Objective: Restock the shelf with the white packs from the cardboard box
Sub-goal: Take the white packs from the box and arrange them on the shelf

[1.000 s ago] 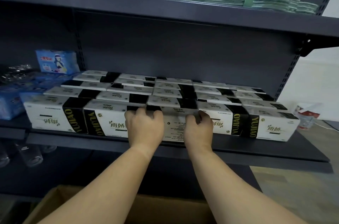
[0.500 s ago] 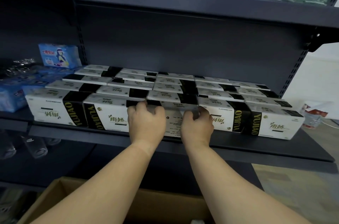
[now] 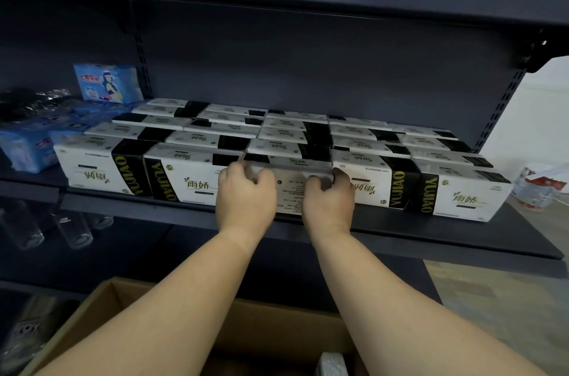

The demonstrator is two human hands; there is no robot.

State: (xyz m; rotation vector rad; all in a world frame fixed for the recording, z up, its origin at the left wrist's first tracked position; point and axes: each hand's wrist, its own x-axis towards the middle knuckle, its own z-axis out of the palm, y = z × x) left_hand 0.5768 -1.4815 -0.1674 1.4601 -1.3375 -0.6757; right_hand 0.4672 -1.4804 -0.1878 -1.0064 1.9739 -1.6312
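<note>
Both hands gripped one white pack [image 3: 289, 187] at the front edge of the shelf [image 3: 462, 237], in the front row of packs. The left hand [image 3: 246, 197] curled over its left top edge, the right hand [image 3: 329, 203] over its right. The cardboard box [image 3: 101, 308] stood below.

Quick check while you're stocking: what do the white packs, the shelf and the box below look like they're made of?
White pack in both hands: likely soft printed plastic film, since it shows sheen and creases at the fingers. Shelf: apparently matte dark painted metal, with slotted uprights. Cardboard box: plain brown board, dull finish, raw edge.
</note>
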